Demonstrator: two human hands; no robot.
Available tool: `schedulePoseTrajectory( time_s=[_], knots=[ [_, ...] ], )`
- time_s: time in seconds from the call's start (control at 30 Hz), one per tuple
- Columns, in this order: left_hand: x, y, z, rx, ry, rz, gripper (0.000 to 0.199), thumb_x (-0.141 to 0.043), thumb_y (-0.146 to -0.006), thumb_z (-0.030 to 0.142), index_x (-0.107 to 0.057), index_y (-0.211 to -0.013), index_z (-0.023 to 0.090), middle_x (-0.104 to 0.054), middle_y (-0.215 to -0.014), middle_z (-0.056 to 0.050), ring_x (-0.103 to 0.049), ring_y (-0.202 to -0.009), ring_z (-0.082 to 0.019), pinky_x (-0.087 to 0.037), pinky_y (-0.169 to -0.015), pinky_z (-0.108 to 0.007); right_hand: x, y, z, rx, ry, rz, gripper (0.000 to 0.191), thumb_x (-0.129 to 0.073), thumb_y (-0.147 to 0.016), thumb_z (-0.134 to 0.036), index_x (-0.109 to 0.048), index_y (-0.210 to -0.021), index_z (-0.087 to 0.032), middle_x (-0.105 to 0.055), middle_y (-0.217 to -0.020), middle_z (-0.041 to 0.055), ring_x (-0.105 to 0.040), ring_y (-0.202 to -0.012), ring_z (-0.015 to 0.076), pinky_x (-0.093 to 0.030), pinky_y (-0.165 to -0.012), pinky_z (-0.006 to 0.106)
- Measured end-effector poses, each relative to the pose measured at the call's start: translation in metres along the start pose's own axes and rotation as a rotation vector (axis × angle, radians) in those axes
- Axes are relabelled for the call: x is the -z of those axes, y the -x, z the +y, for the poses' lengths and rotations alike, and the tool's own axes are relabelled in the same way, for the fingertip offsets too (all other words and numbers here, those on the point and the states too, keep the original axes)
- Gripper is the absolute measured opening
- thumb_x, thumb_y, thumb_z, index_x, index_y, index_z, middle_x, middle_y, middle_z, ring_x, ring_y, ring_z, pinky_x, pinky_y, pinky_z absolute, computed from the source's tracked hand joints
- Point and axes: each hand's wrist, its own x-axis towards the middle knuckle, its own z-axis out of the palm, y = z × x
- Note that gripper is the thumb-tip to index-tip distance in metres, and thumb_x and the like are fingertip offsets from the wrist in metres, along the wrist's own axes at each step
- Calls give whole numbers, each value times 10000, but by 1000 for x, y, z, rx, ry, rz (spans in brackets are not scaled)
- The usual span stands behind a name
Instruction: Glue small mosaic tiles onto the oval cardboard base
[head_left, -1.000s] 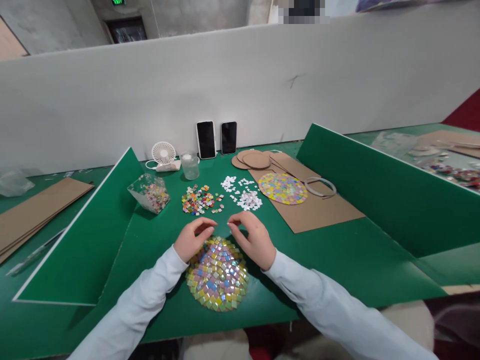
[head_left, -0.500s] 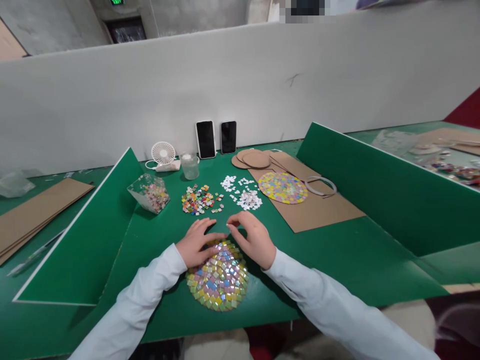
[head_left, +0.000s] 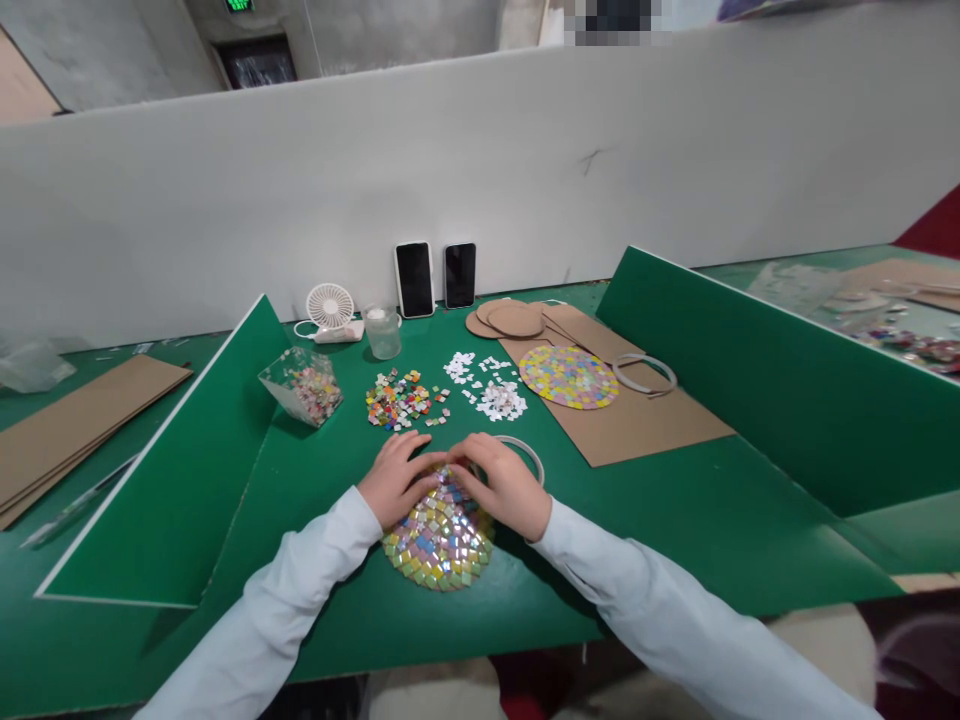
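Note:
A round mosaic disc (head_left: 439, 545) of shiny pastel tiles lies on the green tabletop close to me. My left hand (head_left: 397, 480) grips its upper left edge, thumb over the tiles and fingers curved along the far rim. At the upper right edge my right hand (head_left: 504, 485) is closed in a pinch, its fingertips meeting the left fingers at the top of the disc. A white curved strip (head_left: 534, 455) loops out behind my right hand. The end at the fingertips is hidden.
Beyond the hands lie loose colored tiles (head_left: 405, 400) and white pieces (head_left: 501, 400). A clear tile container (head_left: 300, 388) stands left. Right, a second mosaic disc (head_left: 570, 377) and a white coil (head_left: 643, 374) rest on cardboard (head_left: 622, 445). Green panels (head_left: 750, 370) flank the space.
The mosaic disc has shifted slightly away from me. My right hand has come in against its far edge, and the white strip now shows behind that hand.

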Motion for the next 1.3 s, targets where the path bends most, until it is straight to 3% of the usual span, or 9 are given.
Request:
schedulePoseTrajectory(
  time_s=[0.2, 0.4, 1.3],
  knots=[
    [2, -4, 1, 126, 30, 132, 274, -354, -790, 247, -493, -1020, 192, -510, -1084, -66, -408, -1047, -183, -208, -942, -438, -2, 0, -5, 10, -41, -193, 80, -450, -727, -109, -513, -717, -157, -526, -679, 35, -467, -685, 148, -378, -625, 266],
    [4, -5, 1, 190, 75, 222, 219, -372, -780, 216, -520, -935, 172, -562, -1002, -56, -458, -988, -169, -240, -925, -411, -1, 0, -7, -32, -102, -208, 91, -443, -724, -91, -512, -707, -147, -534, -676, 35, -474, -678, 141, -376, -635, 262],
    [4, -5, 6, 185, 97, 247, 209, -359, -784, 220, -514, -918, 175, -585, -945, -40, -493, -919, -151, -251, -921, -392, 0, 3, -10, 20, -131, -338, 207, -434, -643, -23, -582, -686, -161, -561, -733, 22, -473, -728, 143, -326, -712, 306]
  ],
)
